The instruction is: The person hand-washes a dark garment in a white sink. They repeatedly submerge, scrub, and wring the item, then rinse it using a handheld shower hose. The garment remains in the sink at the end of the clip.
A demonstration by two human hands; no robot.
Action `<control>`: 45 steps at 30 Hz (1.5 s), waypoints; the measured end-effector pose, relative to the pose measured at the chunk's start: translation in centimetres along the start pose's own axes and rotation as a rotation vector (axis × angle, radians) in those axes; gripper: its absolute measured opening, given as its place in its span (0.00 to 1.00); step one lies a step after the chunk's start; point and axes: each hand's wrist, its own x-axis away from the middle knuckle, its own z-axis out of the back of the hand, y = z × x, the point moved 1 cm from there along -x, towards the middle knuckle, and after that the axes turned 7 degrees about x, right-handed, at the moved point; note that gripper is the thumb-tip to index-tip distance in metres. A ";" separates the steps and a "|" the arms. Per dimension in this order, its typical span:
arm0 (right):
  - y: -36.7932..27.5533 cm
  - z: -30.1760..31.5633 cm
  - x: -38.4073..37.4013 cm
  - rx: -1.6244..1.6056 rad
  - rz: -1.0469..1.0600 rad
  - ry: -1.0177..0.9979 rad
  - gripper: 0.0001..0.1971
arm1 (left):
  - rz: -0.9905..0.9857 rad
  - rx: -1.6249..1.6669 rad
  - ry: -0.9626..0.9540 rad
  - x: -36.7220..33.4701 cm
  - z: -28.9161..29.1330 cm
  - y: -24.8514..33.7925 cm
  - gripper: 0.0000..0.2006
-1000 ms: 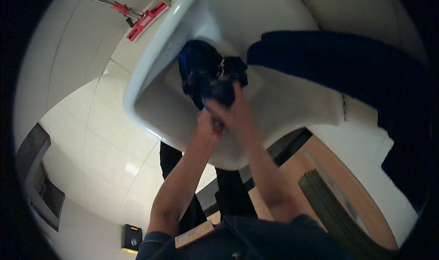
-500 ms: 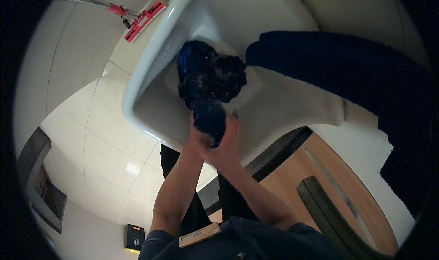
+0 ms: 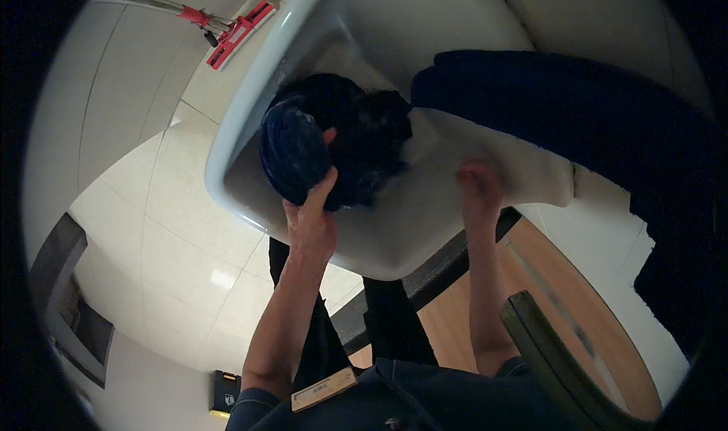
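Note:
A bunched, wet dark blue cloth [image 3: 356,120] lies in the white basin [image 3: 219,174]. My left hand [image 3: 312,215] is closed on its near left part, where a rounded fold bulges up. The thumb shows against the cloth, and one fingertip pokes out beyond the fold; the other fingers are mostly hidden. Well apart from the cloth, my right hand [image 3: 481,188] hangs over the basin's right part. Its fingers look curled but are smeared by motion, so whether they hold anything cannot be made out.
A long dark blue cloth [image 3: 561,105] drapes over the basin's right side and hangs down. At the right stand a wooden cabinet front [image 3: 470,302] and a dark olive curved bar [image 3: 546,347]. A red-headed mop [image 3: 239,36] rests on the tiled floor, with a small black case [image 3: 225,391] lower left.
Both hands were together on the cloth's near end. My right hand has let go and moved right; my left hand has shifted slightly left and up, and the cloth now spreads wider leftward.

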 end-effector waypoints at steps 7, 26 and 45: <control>-4.1 -8.8 4.1 -0.519 -0.494 -0.512 0.30 | 0.131 0.264 -0.178 3.0 -1.3 -0.5 0.21; -5.7 -0.7 2.7 -0.551 -0.340 -0.011 0.18 | 0.304 0.235 0.227 2.7 0.8 -2.7 0.23; -1.5 -0.8 3.3 -1.028 -0.500 0.038 0.28 | 0.177 0.406 0.110 2.6 3.4 -2.1 0.27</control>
